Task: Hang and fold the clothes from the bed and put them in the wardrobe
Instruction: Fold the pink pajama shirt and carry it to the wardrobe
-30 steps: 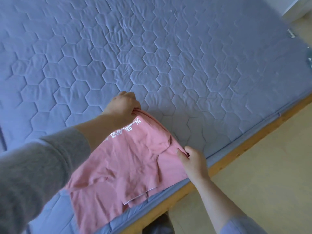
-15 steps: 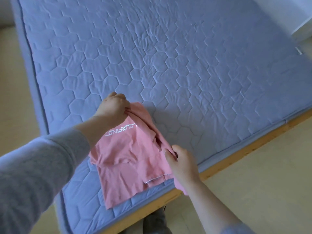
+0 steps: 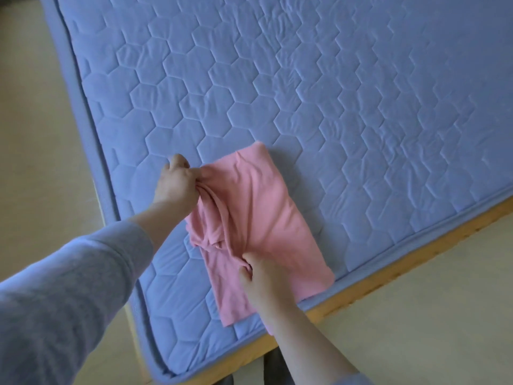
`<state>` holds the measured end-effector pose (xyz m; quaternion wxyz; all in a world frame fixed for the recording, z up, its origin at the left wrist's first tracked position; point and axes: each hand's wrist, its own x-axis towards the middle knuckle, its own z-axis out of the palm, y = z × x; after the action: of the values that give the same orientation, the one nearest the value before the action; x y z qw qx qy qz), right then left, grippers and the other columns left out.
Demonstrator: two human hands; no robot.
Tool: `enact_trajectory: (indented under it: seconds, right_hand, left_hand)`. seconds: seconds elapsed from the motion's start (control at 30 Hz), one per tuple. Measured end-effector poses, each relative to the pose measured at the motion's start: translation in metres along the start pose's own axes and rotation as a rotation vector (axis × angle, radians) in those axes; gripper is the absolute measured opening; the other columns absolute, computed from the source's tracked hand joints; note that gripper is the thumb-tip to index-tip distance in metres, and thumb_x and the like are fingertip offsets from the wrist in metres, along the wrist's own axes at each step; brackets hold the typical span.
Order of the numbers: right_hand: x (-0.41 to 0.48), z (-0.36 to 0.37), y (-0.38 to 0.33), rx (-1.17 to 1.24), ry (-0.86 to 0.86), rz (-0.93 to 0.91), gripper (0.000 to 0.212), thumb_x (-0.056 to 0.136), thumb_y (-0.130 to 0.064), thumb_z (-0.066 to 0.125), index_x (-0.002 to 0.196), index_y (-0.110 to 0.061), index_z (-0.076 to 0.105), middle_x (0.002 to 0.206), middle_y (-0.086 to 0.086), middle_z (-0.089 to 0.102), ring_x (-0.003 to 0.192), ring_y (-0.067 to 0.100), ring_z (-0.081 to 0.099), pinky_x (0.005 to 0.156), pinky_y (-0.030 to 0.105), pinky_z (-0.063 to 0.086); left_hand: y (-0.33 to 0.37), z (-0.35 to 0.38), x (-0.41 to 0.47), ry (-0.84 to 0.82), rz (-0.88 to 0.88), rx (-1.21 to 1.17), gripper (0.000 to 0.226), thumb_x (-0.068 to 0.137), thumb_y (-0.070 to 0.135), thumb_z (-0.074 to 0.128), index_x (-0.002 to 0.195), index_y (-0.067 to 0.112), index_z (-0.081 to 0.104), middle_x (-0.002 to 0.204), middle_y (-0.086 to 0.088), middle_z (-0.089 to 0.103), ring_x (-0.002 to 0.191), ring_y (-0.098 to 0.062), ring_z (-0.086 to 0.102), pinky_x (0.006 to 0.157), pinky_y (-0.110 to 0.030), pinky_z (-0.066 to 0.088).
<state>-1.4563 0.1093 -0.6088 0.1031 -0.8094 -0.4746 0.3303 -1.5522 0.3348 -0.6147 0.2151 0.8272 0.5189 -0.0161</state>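
Note:
A pink T-shirt [image 3: 266, 212] lies folded lengthwise on the blue quilted mattress [image 3: 333, 93], close to its near corner. My left hand [image 3: 176, 183] pinches the shirt's far left edge, where the cloth bunches into folds. My right hand [image 3: 261, 276] grips the near part of that same bunched fold, and its forearm covers part of the shirt's lower edge. The shirt's right half lies flat and smooth. No print shows on the side that faces up.
The mattress rests on a wooden bed frame [image 3: 388, 268] whose edge runs along the near side. Beige floor [image 3: 416, 329] lies in front of the bed and also to its left. My dark shoes show at the bottom edge.
Both hands have carried the shirt's side over, so it now lies as a narrower strip with the white lettering hidden. The view has shifted towards the bed's left corner.

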Motion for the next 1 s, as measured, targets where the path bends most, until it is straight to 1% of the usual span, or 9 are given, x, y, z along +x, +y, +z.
enact_trajectory:
  seconds: [0.07, 0.13, 0.2, 0.3, 0.4, 0.5, 0.67, 0.83, 1.0]
  right_hand:
    - [0.005, 0.021, 0.000, -0.030, -0.138, 0.053, 0.023, 0.095, -0.027, 0.043, 0.115, -0.024, 0.056, 0.110, 0.005, 0.067, 0.106, 0.027, 0.060, 0.082, 0.032, 0.044]
    - [0.007, 0.036, 0.004, -0.074, -0.238, 0.082, 0.040, 0.099, -0.028, 0.041, 0.139, -0.026, 0.043, 0.119, 0.005, 0.064, 0.112, 0.025, 0.058, 0.090, 0.033, 0.046]
    - [0.007, 0.041, 0.007, -0.078, -0.267, 0.089, 0.047, 0.100, -0.029, 0.041, 0.147, -0.027, 0.033, 0.119, 0.005, 0.063, 0.111, 0.023, 0.059, 0.093, 0.035, 0.048]
    - [0.006, 0.039, 0.010, -0.041, -0.254, 0.071, 0.052, 0.099, -0.031, 0.043, 0.149, -0.032, 0.029, 0.111, 0.001, 0.065, 0.105, 0.019, 0.061, 0.092, 0.035, 0.048]
    - [0.006, 0.037, 0.010, -0.008, -0.246, 0.057, 0.045, 0.098, -0.031, 0.045, 0.142, -0.029, 0.037, 0.100, 0.001, 0.067, 0.097, 0.020, 0.062, 0.086, 0.036, 0.050]
    - [0.008, 0.042, 0.010, -0.016, -0.215, 0.069, 0.028, 0.095, -0.033, 0.049, 0.122, -0.023, 0.048, 0.097, 0.000, 0.067, 0.095, 0.021, 0.063, 0.081, 0.035, 0.050]
    - [0.012, 0.056, 0.000, -0.079, -0.109, 0.144, 0.034, 0.088, -0.047, 0.055, 0.107, -0.019, 0.051, 0.095, 0.001, 0.069, 0.092, 0.022, 0.065, 0.070, 0.029, 0.042]
    - [0.021, 0.059, -0.006, -0.176, -0.094, 0.121, 0.019, 0.092, -0.027, 0.050, 0.107, -0.018, 0.055, 0.102, 0.002, 0.068, 0.097, 0.025, 0.065, 0.069, 0.029, 0.040]
    - [0.013, 0.049, -0.013, 0.106, -0.137, 0.021, 0.013, 0.076, -0.027, 0.052, 0.075, -0.017, 0.044, 0.069, 0.004, 0.060, 0.067, 0.021, 0.057, 0.059, 0.035, 0.041]
  left_hand:
    - [-0.014, 0.023, -0.008, -0.013, -0.119, -0.131, 0.037, 0.083, -0.001, 0.052, 0.118, 0.003, 0.059, 0.124, -0.023, 0.043, 0.097, -0.041, 0.055, 0.086, -0.040, 0.044]
    - [-0.021, 0.041, -0.016, -0.007, -0.296, -0.343, 0.035, 0.084, 0.002, 0.050, 0.119, 0.003, 0.050, 0.121, -0.022, 0.049, 0.093, -0.038, 0.058, 0.083, -0.038, 0.045]
    - [-0.024, 0.051, -0.020, 0.004, -0.488, -0.510, 0.023, 0.085, 0.011, 0.049, 0.106, 0.004, 0.054, 0.104, -0.018, 0.065, 0.091, -0.033, 0.061, 0.078, -0.037, 0.048]
    - [-0.020, 0.053, -0.022, 0.041, -0.570, -0.600, 0.035, 0.087, 0.036, 0.050, 0.091, 0.002, 0.061, 0.085, -0.011, 0.068, 0.084, -0.031, 0.063, 0.074, -0.036, 0.049]
    - [-0.007, 0.050, -0.019, 0.023, -0.563, -0.576, 0.043, 0.084, 0.055, 0.056, 0.074, 0.014, 0.057, 0.067, 0.002, 0.061, 0.063, -0.016, 0.058, 0.054, -0.027, 0.039]
    - [0.000, 0.052, -0.010, -0.118, -0.638, -0.580, 0.040, 0.080, 0.051, 0.065, 0.078, 0.012, 0.056, 0.070, -0.001, 0.059, 0.061, -0.015, 0.056, 0.047, -0.024, 0.034]
    - [-0.001, 0.054, 0.001, -0.019, -0.706, -0.720, 0.032, 0.083, 0.025, 0.062, 0.107, 0.005, 0.054, 0.086, -0.004, 0.058, 0.074, -0.022, 0.058, 0.054, -0.026, 0.038]
    - [-0.015, 0.047, -0.003, 0.126, -0.484, -0.682, 0.029, 0.083, 0.020, 0.070, 0.101, 0.017, 0.048, 0.089, 0.006, 0.055, 0.083, -0.016, 0.052, 0.072, -0.027, 0.040]
    - [-0.031, 0.034, 0.006, 0.181, -0.455, -0.672, 0.019, 0.086, 0.017, 0.066, 0.096, 0.016, 0.050, 0.092, 0.003, 0.055, 0.091, -0.024, 0.056, 0.082, -0.036, 0.049]
